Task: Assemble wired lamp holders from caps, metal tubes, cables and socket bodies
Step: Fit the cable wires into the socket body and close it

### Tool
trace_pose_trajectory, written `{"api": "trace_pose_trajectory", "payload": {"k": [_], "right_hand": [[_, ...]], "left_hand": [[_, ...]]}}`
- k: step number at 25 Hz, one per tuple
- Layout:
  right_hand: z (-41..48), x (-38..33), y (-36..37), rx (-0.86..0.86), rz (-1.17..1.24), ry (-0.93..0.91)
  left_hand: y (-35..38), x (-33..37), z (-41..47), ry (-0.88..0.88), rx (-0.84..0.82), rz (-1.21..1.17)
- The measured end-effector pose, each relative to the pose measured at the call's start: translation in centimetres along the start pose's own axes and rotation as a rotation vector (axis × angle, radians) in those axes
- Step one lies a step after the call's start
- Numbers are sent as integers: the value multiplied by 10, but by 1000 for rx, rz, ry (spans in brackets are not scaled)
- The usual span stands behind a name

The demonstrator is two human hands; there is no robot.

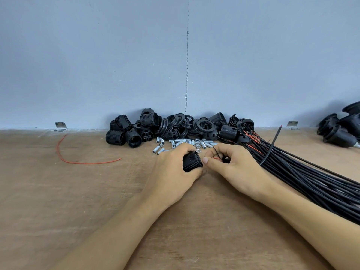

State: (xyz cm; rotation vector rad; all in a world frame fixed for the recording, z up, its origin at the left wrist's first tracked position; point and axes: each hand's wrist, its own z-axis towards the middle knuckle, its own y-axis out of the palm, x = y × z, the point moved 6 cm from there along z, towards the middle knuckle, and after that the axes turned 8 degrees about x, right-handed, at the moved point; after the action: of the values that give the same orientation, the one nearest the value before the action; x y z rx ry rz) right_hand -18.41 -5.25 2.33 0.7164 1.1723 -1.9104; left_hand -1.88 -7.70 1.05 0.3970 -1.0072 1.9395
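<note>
**Socket body held side-on so its wire end faces your right hand**

Your left hand (175, 168) curls its fingers and thumb round a black socket body (191, 162), low over the wooden table (78, 201) and turned sideways. That seems chosen so the end meant for wiring faces your other hand. Your right hand (237, 168) has its fingers closed in a pinch on a thin red wire (216, 158), with the thumb tip just beside the socket body's rim. A dark piece sits under those fingers; whether it is a cap cannot be told.

Supplies lie within short reach, probably on purpose:
- The metal tubes (179, 144) are scattered just beyond your knuckles.
- The pile of black socket parts (148, 129) rests against the wall behind them.
- The cable bundle (311, 178) runs along your right forearm, its stripped ends pointing towards the work.

More black parts (339, 131) sit well apart at the far right, likely kept separate as finished pieces. A loose red strand (87, 163) lies alone on the left.

Judging by the grip, you are feeding a conductor into the socket body, so steady holding matters more than force.
</note>
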Motion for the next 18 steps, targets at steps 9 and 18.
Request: {"api": "trace_pose_trajectory", "payload": {"k": [9,18], "right_hand": [[-2,-7,2,-20,-113,-48],[-5,-9,3,-15,-127,-54]], "left_hand": [[2,2,-2,-1,-87,2],[1,6,-4,1,-124,-1]]}}
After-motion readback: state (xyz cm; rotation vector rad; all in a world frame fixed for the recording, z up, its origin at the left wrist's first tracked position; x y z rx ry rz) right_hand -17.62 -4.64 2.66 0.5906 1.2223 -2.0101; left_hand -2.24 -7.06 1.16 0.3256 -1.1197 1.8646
